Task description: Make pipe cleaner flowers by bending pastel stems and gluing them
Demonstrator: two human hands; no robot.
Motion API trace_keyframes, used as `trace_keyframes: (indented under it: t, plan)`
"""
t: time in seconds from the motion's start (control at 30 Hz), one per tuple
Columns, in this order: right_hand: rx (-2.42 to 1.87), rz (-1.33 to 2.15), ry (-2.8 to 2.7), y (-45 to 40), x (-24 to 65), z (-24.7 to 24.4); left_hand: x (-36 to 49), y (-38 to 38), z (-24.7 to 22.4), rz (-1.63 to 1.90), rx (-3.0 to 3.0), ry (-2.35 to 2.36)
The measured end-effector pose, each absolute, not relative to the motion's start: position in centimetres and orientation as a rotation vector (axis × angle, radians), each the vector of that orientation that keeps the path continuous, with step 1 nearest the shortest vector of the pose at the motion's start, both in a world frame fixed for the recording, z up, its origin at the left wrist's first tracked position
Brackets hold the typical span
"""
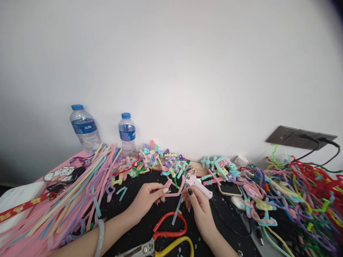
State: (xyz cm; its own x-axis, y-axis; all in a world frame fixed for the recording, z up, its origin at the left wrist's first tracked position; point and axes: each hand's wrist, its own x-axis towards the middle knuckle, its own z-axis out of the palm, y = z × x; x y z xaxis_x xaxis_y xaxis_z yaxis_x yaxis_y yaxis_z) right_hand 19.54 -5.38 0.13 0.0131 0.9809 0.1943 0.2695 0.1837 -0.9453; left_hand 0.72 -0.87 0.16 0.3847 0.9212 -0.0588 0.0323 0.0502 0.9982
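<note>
My left hand [152, 197] is closed in a pinch on a pink pipe cleaner [174, 195], which is bent, its far end pointing up. Close beside that end is my right hand [197, 207], thumb and fingers drawn together; whatever lies between them is too small to make out. A pale lavender glue gun [201, 186] lies just behind the right hand. Below the hands, a grey-blue strip [176, 211] slants across the black mat [142, 217]. Scissors [147, 248] with one red and one yellow handle lie nearest me, partly cut off by the frame.
Long pastel pipe cleaners [80, 192] spread over the left side. Finished-looking pipe cleaner flowers [152, 151] line the back. At right are a phone [229, 188] and a tangled colourful pile [302, 203]. Two water bottles [83, 127] [127, 132] stand by the wall, which carries a socket panel [292, 137].
</note>
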Motion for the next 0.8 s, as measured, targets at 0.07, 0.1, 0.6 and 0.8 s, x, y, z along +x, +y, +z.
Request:
trace_keyframes:
  t: [0.07, 0.1, 0.6, 0.8]
  plan:
    - [-1.404, 0.585, -1.536, -5.0, 20.3, 0.2, 0.7, -0.9, 0.2, 0.864, 1.294, 0.93]
    - [-1.465, 0.427, -1.574, -4.7, 20.7, 0.2, 0.7, -0.9, 0.2, 0.858, 1.27, 0.924]
    - [-2.199, -0.096, -1.742, -3.2, 22.8, -0.3, 0.6, -0.7, -0.5, 0.891, 1.127, 0.887]
    - [-2.008, 0.118, -1.653, -3.0, 23.5, -0.1, 0.5, -0.5, -0.7, 0.913, 1.014, 0.874]
